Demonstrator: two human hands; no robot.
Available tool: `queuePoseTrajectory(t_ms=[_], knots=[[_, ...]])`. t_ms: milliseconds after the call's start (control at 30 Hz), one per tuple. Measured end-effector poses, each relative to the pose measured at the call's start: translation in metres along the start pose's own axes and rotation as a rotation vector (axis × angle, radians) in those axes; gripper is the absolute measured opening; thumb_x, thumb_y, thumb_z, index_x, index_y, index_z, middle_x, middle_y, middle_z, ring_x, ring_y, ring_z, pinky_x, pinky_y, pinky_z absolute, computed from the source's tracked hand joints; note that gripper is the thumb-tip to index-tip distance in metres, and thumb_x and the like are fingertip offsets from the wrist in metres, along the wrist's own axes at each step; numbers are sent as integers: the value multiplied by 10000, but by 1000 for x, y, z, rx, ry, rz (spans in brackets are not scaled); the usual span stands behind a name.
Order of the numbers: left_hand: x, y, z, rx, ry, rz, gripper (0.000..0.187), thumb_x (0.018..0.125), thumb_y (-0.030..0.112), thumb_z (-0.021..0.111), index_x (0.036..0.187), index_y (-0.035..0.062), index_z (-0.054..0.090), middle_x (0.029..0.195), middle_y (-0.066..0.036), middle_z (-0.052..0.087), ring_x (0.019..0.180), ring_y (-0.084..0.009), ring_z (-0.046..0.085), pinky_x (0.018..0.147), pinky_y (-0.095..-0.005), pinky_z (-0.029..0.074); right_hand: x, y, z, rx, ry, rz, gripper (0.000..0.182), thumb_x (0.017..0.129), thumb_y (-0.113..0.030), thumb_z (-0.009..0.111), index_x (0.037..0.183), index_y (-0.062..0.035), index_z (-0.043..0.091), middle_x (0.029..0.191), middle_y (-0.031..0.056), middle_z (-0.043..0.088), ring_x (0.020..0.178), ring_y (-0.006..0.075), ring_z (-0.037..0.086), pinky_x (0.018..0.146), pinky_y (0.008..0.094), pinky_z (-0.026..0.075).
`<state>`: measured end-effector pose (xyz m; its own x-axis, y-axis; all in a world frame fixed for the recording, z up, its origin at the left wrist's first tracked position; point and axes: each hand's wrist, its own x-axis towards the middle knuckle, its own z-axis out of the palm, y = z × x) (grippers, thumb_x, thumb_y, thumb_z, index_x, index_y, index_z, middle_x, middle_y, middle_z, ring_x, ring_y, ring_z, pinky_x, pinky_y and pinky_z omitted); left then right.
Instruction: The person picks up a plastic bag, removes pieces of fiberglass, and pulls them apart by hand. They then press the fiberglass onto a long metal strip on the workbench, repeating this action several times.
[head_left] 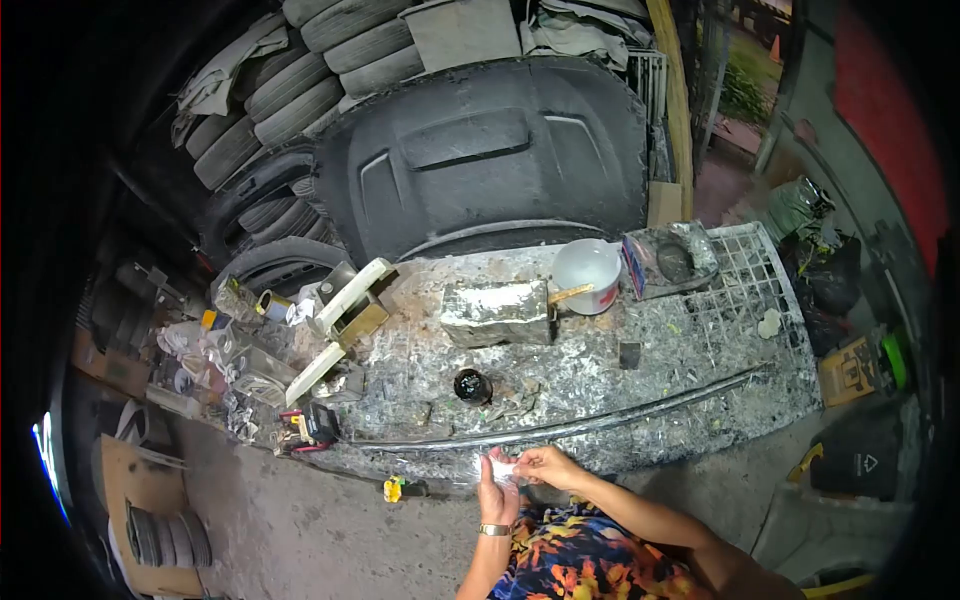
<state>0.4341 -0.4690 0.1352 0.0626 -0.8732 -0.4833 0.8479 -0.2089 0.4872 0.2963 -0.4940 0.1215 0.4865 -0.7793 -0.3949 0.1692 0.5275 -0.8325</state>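
Note:
My left hand (497, 490) is raised at the front edge of the workbench, palm up, with its fingers curled around a small white piece (503, 469). The fingertips of my right hand (546, 467) pinch the right side of the same white piece. Both hands are close together, just in front of a long dark strip (560, 428) lying along the bench. Beyond the strip stands a round black container (472, 386). What the white piece is cannot be made out.
The stained workbench (680, 400) holds a whitish block (497, 311), a white bucket (587, 277), a metal grid (745, 262) and clutter at left. A dark car hood (470, 160) and tires (370, 50) stand behind. A yellow item (393, 489) is at the front edge.

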Motion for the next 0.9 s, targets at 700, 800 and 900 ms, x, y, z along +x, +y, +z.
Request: queuePoseTrajectory(t_ms=[700, 800, 900], knots=[[60, 35, -57, 1800, -931, 724, 274, 727, 45, 552, 996, -5, 570, 1288, -178, 503, 1210, -350, 460, 1027, -457, 346, 45, 52, -4, 94, 757, 39, 142, 861, -125, 648, 853, 14, 620, 567, 30, 557, 410, 80, 468, 359, 227, 360], [67, 31, -52, 1879, -1021, 672, 349, 693, 47, 545, 1038, -6, 560, 1347, -193, 444, 1271, -335, 404, 1061, -457, 307, 51, 59, -4, 91, 836, 13, 134, 861, -117, 645, 849, 14, 619, 558, 29, 552, 403, 80, 462, 345, 225, 344], [73, 26, -51, 1914, -1029, 692, 353, 702, 38, 537, 1053, 4, 556, 1361, -199, 423, 1286, -325, 385, 1077, -459, 284, 58, 64, -5, 116, 876, -24, 126, 867, -109, 635, 842, 13, 618, 560, 29, 553, 403, 81, 463, 339, 225, 336]])
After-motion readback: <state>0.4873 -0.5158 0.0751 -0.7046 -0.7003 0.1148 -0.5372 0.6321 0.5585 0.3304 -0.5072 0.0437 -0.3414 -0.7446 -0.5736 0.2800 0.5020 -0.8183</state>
